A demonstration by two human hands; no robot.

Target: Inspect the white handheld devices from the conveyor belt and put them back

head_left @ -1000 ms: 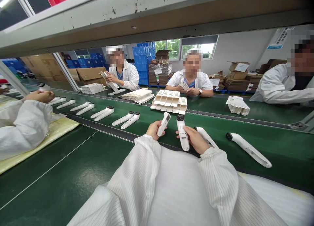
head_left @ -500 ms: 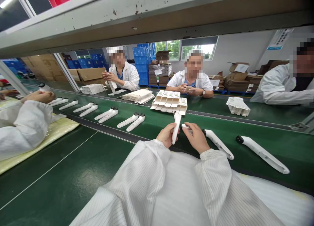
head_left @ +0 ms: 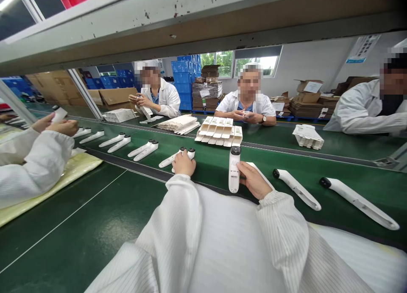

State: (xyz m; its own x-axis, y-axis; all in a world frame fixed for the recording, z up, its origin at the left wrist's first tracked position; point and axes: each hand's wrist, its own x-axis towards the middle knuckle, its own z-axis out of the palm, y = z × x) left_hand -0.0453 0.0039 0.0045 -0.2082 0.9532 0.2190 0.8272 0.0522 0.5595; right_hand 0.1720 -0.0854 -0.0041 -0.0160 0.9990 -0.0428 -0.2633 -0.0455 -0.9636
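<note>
Beyond the wrinkled, thin-striped cloth sleeves (head_left: pixel 168 225), the right hand (head_left: pixel 254 180) grips a smooth, rounded white plastic thermometer (head_left: pixel 234 166) upright above the green belt (head_left: pixel 208 168), its glossy black tip uppermost and its slot exposed. Half a second ago beside the right with a thermometer, the left hand (head_left: pixel 185 163) now curls over another thermometer (head_left: pixel 191 154) on the belt, its finger closure impossible to tell. Farther off sit square-edged, open-ended cartons (head_left: pixel 219 131).
</note>
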